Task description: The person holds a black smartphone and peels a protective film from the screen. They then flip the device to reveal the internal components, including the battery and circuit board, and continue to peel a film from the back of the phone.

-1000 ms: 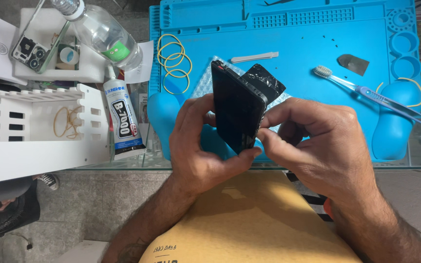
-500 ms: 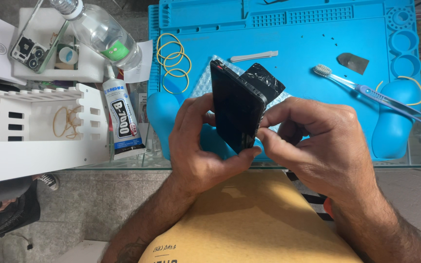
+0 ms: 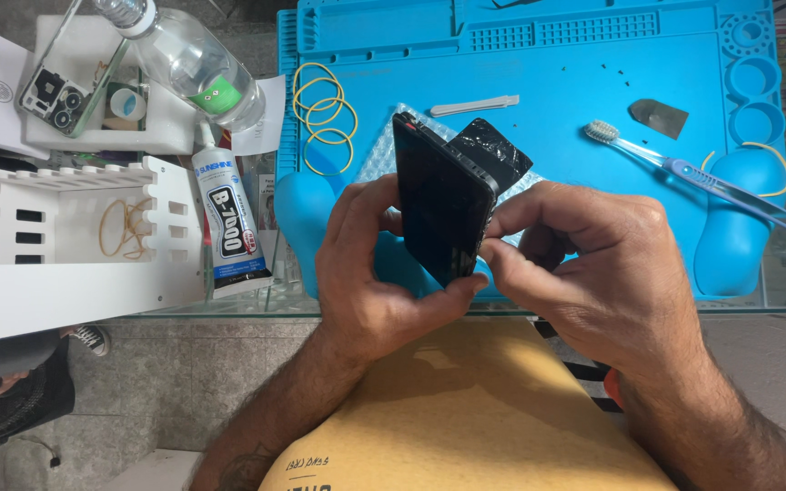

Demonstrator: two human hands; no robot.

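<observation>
Nearest, over the near edge of the blue mat (image 3: 557, 64), the left hand (image 3: 384, 273) is closed around the phone (image 3: 443, 209), held on edge, while the right hand (image 3: 593, 264) pinches its near corner between thumb and forefinger; a cracked black screen (image 3: 495, 155) juts out just behind the phone. I judge the step to be working the phone's edge with the fingertips, so the next move calls for steady, even pressure and a firm left-hand hold. Farther back on the mat lie rubber bands (image 3: 325, 118), a toothbrush (image 3: 684, 173) and a pry tool (image 3: 475, 105), with a glue tube (image 3: 229, 227) off its left edge
</observation>
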